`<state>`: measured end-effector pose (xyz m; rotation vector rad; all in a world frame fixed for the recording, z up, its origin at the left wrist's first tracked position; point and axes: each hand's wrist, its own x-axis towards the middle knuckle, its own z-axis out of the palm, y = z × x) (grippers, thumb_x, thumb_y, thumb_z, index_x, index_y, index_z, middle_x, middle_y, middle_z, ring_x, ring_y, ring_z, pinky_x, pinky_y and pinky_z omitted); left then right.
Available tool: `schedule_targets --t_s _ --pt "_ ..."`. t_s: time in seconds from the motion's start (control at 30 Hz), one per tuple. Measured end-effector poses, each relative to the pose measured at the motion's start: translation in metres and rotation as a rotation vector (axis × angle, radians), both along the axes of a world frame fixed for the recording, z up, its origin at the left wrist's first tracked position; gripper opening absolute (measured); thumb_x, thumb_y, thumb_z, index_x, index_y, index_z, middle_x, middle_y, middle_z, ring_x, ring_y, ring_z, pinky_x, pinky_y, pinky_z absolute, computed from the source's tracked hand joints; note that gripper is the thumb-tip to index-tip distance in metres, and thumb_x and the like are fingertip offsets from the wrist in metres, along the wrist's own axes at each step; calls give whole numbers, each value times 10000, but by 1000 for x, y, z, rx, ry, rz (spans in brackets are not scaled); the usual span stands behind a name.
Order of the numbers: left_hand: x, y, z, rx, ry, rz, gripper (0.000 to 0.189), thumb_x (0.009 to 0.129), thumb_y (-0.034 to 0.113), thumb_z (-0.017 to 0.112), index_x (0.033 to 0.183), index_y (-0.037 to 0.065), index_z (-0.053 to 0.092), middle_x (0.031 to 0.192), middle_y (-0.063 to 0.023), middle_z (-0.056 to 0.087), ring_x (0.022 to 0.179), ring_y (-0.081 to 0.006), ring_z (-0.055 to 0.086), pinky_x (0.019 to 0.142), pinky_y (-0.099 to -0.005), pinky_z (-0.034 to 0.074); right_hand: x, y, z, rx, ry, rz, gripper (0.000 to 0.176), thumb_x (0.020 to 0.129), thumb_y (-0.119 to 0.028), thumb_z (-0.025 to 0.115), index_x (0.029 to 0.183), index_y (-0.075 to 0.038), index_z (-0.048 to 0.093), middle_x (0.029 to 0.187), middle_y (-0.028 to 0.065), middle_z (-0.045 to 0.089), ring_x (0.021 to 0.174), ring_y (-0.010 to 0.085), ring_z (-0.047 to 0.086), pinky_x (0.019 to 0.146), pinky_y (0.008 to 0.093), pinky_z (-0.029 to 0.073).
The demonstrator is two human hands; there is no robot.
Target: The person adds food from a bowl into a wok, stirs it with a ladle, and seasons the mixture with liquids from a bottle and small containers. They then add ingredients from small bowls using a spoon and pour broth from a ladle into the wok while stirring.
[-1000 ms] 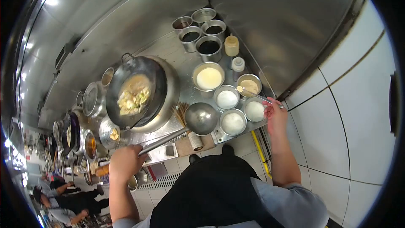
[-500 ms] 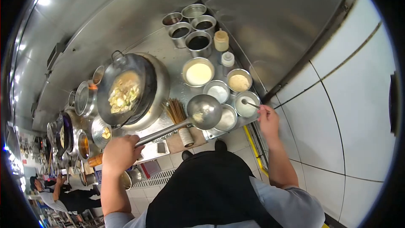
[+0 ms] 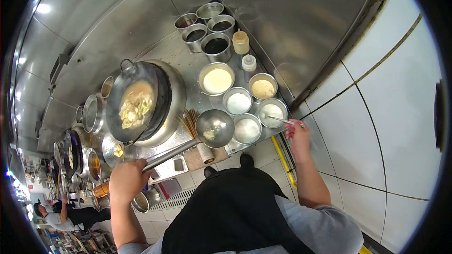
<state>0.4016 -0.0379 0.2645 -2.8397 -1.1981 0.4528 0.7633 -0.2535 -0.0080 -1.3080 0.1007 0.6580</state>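
Observation:
My left hand (image 3: 128, 178) is wrapped round the handle of a large metal ladle (image 3: 224, 126). A small heap of pale seasoning lies in the ladle's bowl, which is held level beside the metal pots. My right hand (image 3: 298, 134) pinches the end of a small spoon (image 3: 281, 120). The spoon's tip rests in the white powder of the rightmost metal pot (image 3: 273, 101). Close by stand two more pots of white powder (image 3: 238, 101), (image 3: 247, 129) and a pot of tan powder (image 3: 262, 89).
A wok (image 3: 134, 77) holding sliced food in sauce stands on the left burner. A pot of pale yellow liquid (image 3: 217, 80), several pots of dark sauce (image 3: 216, 46) and two squeeze bottles (image 3: 240, 42) line the back. A bamboo brush (image 3: 204, 153) lies at the front edge. Another person (image 3: 70, 216) works far left.
The ladle's bowl has shifted a little left, away from the white powder pots. My right hand has tipped the spoon, whose bowl has moved slightly left within the white powder pot.

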Motion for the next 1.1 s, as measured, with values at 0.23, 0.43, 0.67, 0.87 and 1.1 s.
schedule_targets --t_s 0.23,0.43,0.67,0.87,1.1 --pt "-2 0 -1 -28 -9 11 188 734 223 669 781 51 610 742 -154 616 725 -362 600 649 -461 457 11 -18 31 73 53 -34 213 930 -131 478 1033 36 561 785 124 645 550 124 538 463 243 420" --pt "4 -2 -5 -36 15 -5 223 747 265 662 809 55 619 760 -146 622 724 -355 605 642 -455 459 -15 -7 83 195 -46 181 224 940 -151 488 1036 26 584 824 109 638 556 112 531 477 227 416" --pt "2 -4 -2 -37 46 -34 229 767 272 654 809 51 613 775 -139 632 726 -345 614 653 -442 475 -49 21 25 -186 -487 449 253 941 -200 522 1016 21 617 789 52 632 549 82 535 501 221 417" --pt "-15 -7 0 0 52 -14 238 771 275 659 797 46 599 783 -132 639 721 -331 621 654 -431 483 -58 30 0 -109 -219 386 257 939 -192 514 1034 33 595 800 77 629 543 99 534 479 225 419" --pt "-22 -12 3 16 115 47 229 775 281 654 779 57 603 776 -129 641 712 -326 625 640 -428 488 -32 19 3 20 47 289 241 940 -170 483 1025 33 582 814 118 634 555 111 532 461 231 417"
